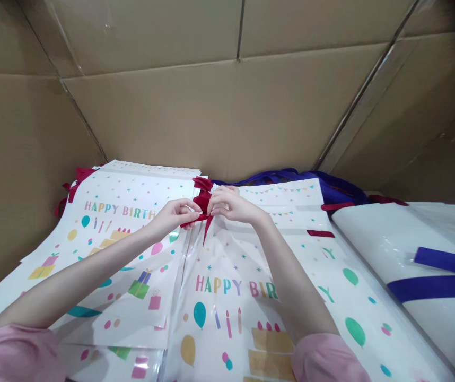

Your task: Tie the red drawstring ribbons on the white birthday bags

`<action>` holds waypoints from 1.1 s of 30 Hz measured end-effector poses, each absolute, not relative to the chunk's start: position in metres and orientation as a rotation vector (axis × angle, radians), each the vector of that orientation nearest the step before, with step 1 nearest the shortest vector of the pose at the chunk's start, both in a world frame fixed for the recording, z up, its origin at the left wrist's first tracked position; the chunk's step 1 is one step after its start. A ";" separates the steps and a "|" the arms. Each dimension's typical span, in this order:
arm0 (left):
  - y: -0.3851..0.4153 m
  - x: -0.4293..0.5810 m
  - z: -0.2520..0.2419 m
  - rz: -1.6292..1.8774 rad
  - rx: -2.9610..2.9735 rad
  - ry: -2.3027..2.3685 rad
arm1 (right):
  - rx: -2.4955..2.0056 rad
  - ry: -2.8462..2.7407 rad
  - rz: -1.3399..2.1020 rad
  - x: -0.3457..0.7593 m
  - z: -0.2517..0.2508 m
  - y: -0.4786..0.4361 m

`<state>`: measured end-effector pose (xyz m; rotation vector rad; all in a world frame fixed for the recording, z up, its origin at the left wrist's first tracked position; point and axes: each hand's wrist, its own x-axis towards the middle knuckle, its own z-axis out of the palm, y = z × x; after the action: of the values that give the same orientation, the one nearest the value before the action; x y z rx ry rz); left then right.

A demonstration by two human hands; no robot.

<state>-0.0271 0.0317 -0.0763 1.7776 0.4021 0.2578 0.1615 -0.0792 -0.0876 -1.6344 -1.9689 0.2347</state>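
Note:
Both arms reach forward over stacks of white birthday-printed bags. My left hand (182, 213) pinches a strip of dark red ribbon (207, 228) near the top left corner of the middle bag (227, 265). Close beside it, my right hand (229, 203) is closed with its fingertips on the same ribbon. One pointed ribbon end hangs down between the hands onto the bag. More red ribbon loops bunch just behind the fingers. To the left lies another stack of birthday bags (124, 185), partly under my left forearm.
Tall cardboard walls (227, 116) enclose the back and both sides. Dark blue ribbons (291, 175) lie along the back edge. At right is a glossy white stack (370, 244) with a blue band (434, 286) across it. A short red ribbon piece (320, 233) lies nearby.

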 end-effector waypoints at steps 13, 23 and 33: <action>0.039 -0.030 -0.083 0.254 1.703 0.401 | -1.703 -1.909 0.129 0.153 -0.098 -0.067; 0.040 -0.033 -0.083 0.242 1.931 0.522 | -1.641 -1.893 -0.007 0.149 -0.111 -0.056; 0.047 -0.034 -0.097 0.178 2.043 0.457 | -1.636 -1.885 -0.031 0.144 -0.120 -0.049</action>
<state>-0.0337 0.0471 -0.0967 2.0427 0.4569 0.1781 0.1441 -0.0493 -0.1199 -1.6357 -1.8854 -0.0307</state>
